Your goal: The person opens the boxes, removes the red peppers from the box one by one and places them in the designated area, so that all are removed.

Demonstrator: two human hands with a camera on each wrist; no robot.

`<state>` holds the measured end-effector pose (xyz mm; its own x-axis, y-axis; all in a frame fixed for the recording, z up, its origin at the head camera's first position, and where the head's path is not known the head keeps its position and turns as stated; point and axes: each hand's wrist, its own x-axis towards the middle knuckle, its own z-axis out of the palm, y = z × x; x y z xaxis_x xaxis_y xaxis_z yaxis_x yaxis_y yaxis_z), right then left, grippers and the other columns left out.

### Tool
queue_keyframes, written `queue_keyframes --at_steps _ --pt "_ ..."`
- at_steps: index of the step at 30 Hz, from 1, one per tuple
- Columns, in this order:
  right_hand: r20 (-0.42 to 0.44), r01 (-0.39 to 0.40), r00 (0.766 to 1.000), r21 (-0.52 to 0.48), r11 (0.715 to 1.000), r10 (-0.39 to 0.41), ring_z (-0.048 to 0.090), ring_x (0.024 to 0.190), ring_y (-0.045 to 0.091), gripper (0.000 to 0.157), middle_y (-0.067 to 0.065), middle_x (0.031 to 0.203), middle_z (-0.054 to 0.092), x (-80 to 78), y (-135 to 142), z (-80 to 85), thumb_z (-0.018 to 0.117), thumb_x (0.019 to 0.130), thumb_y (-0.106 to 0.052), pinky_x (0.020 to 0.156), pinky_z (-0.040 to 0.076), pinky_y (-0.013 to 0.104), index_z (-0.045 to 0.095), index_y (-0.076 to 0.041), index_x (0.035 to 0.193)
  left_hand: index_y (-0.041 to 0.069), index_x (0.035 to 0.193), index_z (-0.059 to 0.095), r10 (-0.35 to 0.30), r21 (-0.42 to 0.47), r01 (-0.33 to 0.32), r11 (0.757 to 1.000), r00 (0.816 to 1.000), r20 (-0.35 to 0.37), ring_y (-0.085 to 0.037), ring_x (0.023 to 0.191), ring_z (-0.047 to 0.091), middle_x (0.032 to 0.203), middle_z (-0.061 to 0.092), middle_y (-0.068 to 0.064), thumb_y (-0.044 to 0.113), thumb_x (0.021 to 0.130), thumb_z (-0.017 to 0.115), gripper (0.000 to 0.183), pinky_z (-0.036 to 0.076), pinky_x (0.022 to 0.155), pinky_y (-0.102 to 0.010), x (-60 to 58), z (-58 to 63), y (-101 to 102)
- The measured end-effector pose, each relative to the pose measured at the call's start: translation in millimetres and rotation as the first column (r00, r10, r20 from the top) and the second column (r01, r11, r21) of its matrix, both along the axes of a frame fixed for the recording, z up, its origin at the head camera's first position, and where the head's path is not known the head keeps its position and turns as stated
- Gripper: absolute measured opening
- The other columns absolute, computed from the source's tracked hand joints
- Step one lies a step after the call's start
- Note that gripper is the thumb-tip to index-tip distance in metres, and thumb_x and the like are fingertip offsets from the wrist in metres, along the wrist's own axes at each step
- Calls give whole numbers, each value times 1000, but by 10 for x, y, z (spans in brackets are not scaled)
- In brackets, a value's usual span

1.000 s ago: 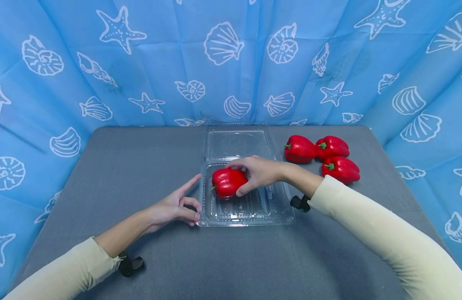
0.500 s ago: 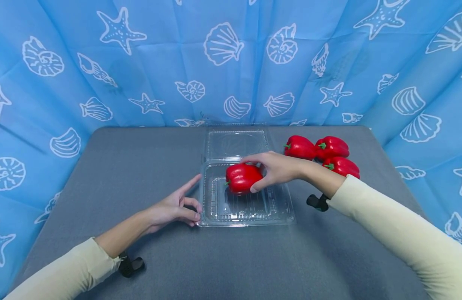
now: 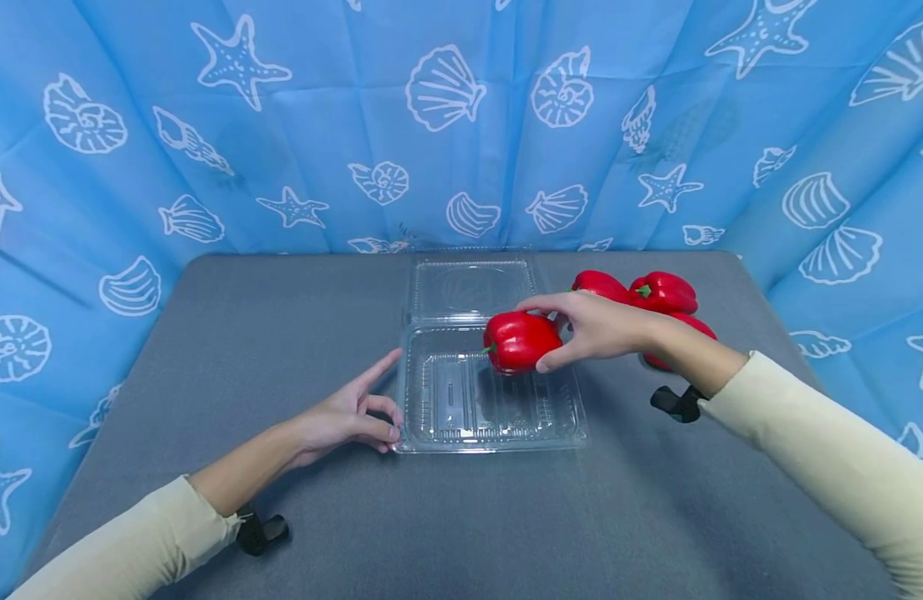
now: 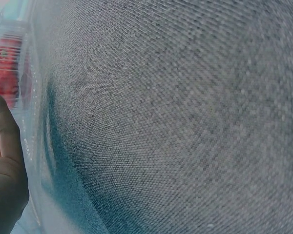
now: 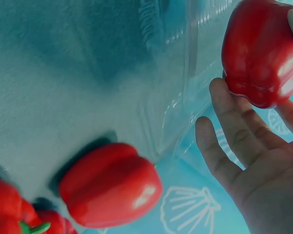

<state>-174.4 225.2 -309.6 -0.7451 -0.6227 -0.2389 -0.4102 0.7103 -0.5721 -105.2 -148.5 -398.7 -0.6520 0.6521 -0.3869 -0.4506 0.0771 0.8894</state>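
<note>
A red bell pepper (image 3: 521, 342) with a green stem is held above the right part of a clear plastic clamshell container (image 3: 448, 421). My right hand (image 3: 592, 329) grips it from the right, thumb in front and fingers behind; in the right wrist view the same pepper (image 5: 261, 53) sits between thumb and fingers. At the container's near left corner, my left hand (image 3: 349, 417) holds the rim by thumb and curled fingers, its index finger straight along the side. The left wrist view shows only part of that hand (image 4: 7, 161).
Three more red bell peppers lie at the back right: one left (image 3: 600, 284), one behind (image 3: 666, 292), one in front (image 3: 694, 323), partly covered by my right arm. The container's lid (image 3: 472, 287) lies open towards the blue shell-print curtain (image 3: 386, 100). Grey cloth covers the table (image 3: 296, 325).
My right hand has carried the bell pepper to the right and slightly back, from the container's left side to above its right part. My left hand has stayed put.
</note>
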Motion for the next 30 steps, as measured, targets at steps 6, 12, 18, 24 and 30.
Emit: queue_keyframes --at_steps 6,12,18,24,30 --pt "-15 36 999 -26 999 -37 59 105 24 83 3 123 63 16 184 15 88 70 -34 82 55 42 51 -16 143 39 159 0 1 -5 -1 1000 1000 3 -22 81 68 98 65 -11 -2 83 73 113 57 76 -38 -3 3 -2" --pt "15 96 995 -48 994 -95 57 112 28 84 8 130 58 26 340 23 88 72 -34 85 56 45 49 -13 144 38 159 0 1 -5 -1 1000 1000 2 -22 81 68 98 65 -11 -2 84 73 112 57 77 -38 0 7 1" --pt "-23 136 990 -23 990 -137 58 110 30 87 11 129 58 32 478 47 88 72 -34 82 57 43 47 -13 145 38 159 0 1 -5 -1 1000 1000 0 -23 81 68 98 65 -11 -1 84 73 111 57 77 -39 4 6 6" --pt "-48 172 984 -2 985 -172 61 105 31 87 15 128 59 56 645 56 87 74 -35 78 57 42 46 -11 146 38 159 0 5 -7 -5 1000 1000 6 -23 81 68 98 65 -11 -2 84 73 112 57 77 -39 1 3 12" --pt "-57 195 979 -6 981 -195 60 107 34 88 16 128 58 71 808 44 87 73 -32 79 58 44 45 -7 147 37 159 -1 -2 -3 2 1000 1000 1 -23 81 68 98 64 -12 -2 83 73 112 57 76 -39 -1 3 17"
